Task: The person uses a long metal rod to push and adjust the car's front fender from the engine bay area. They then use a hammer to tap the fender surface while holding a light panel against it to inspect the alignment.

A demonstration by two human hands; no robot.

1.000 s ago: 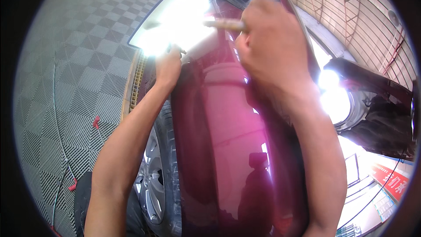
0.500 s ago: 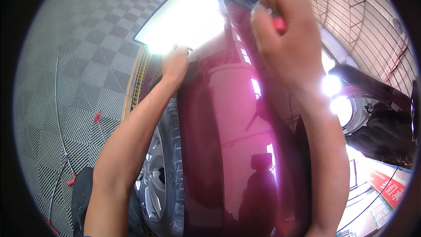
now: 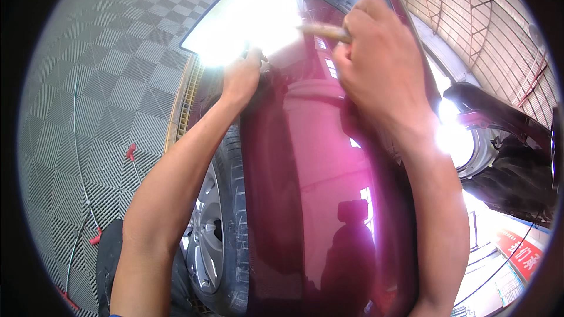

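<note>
Head view, glossy maroon car panel [image 3: 317, 170] filling the centre, left hand [image 3: 241, 79] pressed against its far left edge beside a glaring light board [image 3: 235, 23], right hand [image 3: 382, 64] fisted around a wooden handle [image 3: 323, 31] above the panel, wheel [image 3: 214, 229] near left, grid floor [image 3: 106, 82] at left.

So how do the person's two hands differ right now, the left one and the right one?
The left hand rests on the dark red car panel near its edge, while the right hand is raised above it. The right hand is closed around a tan wooden stick; what the left hand's fingers hold, if anything, is lost in glare. The right hand looks larger, being nearer the camera. Both are bare.
</note>
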